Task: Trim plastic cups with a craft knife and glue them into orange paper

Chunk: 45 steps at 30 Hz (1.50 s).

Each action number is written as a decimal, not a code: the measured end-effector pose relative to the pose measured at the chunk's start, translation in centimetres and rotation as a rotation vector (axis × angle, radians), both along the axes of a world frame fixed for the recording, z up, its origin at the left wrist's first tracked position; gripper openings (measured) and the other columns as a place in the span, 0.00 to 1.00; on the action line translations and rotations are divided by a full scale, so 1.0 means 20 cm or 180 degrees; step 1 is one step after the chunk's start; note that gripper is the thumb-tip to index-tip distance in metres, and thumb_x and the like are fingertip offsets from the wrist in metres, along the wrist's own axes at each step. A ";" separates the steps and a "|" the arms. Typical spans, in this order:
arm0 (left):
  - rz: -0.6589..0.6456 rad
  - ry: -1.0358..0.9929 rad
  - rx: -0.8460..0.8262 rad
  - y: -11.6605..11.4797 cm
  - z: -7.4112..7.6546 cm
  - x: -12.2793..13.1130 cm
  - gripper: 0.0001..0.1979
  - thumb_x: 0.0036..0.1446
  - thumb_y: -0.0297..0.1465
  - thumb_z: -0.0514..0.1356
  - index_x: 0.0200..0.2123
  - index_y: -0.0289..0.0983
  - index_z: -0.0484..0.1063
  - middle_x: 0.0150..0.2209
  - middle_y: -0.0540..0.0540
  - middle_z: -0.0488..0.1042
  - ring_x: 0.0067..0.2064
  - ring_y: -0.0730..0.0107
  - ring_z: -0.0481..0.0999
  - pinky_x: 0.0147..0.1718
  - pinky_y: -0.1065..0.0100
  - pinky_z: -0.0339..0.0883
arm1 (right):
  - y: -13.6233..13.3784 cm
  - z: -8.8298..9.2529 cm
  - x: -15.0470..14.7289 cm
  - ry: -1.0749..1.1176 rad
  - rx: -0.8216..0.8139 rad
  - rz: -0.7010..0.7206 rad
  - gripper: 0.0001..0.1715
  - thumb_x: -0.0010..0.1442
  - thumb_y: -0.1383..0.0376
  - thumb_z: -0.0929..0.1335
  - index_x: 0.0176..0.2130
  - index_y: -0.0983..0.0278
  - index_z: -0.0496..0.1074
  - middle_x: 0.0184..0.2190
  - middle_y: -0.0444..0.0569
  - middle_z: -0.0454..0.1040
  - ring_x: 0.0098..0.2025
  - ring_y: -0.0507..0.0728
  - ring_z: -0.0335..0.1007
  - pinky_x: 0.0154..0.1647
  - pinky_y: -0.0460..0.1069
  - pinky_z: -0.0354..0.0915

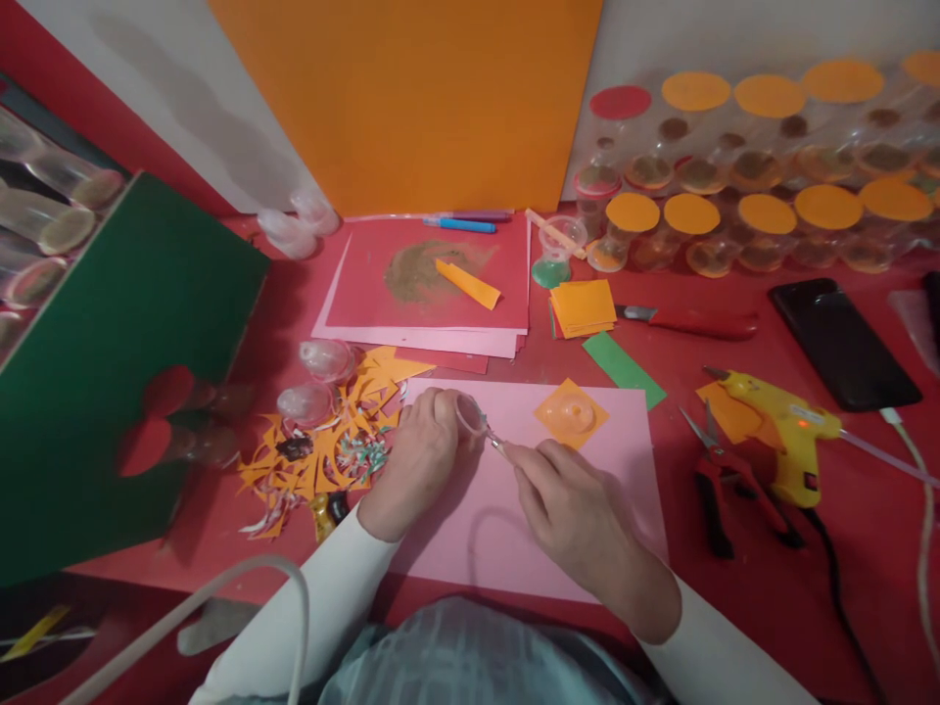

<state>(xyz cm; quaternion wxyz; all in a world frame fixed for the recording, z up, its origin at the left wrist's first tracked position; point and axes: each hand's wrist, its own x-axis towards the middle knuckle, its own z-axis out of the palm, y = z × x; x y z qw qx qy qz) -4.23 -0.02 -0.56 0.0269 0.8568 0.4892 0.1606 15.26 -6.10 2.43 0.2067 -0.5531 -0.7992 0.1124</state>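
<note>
Both hands' grips closed: left hand (418, 452) on clear cup (471, 415), right hand (580, 514) on tool (497, 443) (no legible writing).

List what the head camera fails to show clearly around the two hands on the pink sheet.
- Head view: the small clear plastic piece in the left hand is mostly covered by its fingers; its shape is unclear.
- The thin metal tool in the right hand is too small to identify; the fist hides its handle.
- The green board is cut off by the left edge.

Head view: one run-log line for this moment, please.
left hand: holds clear cup | right hand: small tool at cup rim | under: pink sheet | nearby: glue gun
</note>
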 end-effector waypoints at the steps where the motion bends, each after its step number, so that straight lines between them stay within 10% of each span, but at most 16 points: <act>1: 0.0003 -0.0001 -0.0009 0.00 0.00 0.00 0.11 0.57 0.27 0.61 0.42 0.39 0.63 0.36 0.46 0.70 0.36 0.58 0.72 0.35 0.62 0.67 | 0.00 0.00 0.00 -0.0052 -0.0056 -0.0006 0.14 0.64 0.72 0.63 0.43 0.60 0.74 0.28 0.46 0.73 0.28 0.55 0.69 0.27 0.49 0.59; 11: 0.0165 -0.0514 -0.0285 0.01 0.06 0.02 0.10 0.57 0.29 0.61 0.41 0.38 0.63 0.37 0.44 0.74 0.39 0.60 0.75 0.38 0.61 0.69 | 0.05 -0.03 0.03 0.1048 0.0410 -0.0291 0.12 0.70 0.69 0.59 0.50 0.63 0.67 0.38 0.51 0.79 0.37 0.56 0.77 0.34 0.49 0.69; 17: 0.0303 -0.1286 -0.0711 0.00 0.13 0.02 0.13 0.57 0.35 0.61 0.44 0.37 0.66 0.39 0.42 0.76 0.39 0.60 0.77 0.39 0.60 0.72 | 0.09 -0.07 0.02 0.1959 -0.0350 -0.0505 0.02 0.66 0.66 0.63 0.40 0.59 0.62 0.29 0.43 0.75 0.26 0.53 0.72 0.24 0.46 0.67; 25: 0.0146 -0.1899 -0.1853 -0.03 0.13 0.05 0.15 0.57 0.40 0.63 0.43 0.39 0.67 0.40 0.44 0.78 0.38 0.64 0.79 0.36 0.65 0.73 | 0.10 -0.06 -0.01 0.1980 -0.0180 -0.0225 0.05 0.63 0.66 0.67 0.34 0.60 0.70 0.31 0.44 0.74 0.32 0.53 0.74 0.34 0.46 0.72; 45: -0.0080 -0.1722 -0.1790 -0.06 0.12 0.06 0.12 0.56 0.34 0.66 0.40 0.39 0.67 0.37 0.47 0.76 0.35 0.66 0.77 0.34 0.66 0.71 | 0.04 -0.11 0.01 0.1211 0.0299 0.0018 0.11 0.69 0.69 0.62 0.33 0.61 0.66 0.30 0.46 0.69 0.32 0.54 0.69 0.33 0.48 0.65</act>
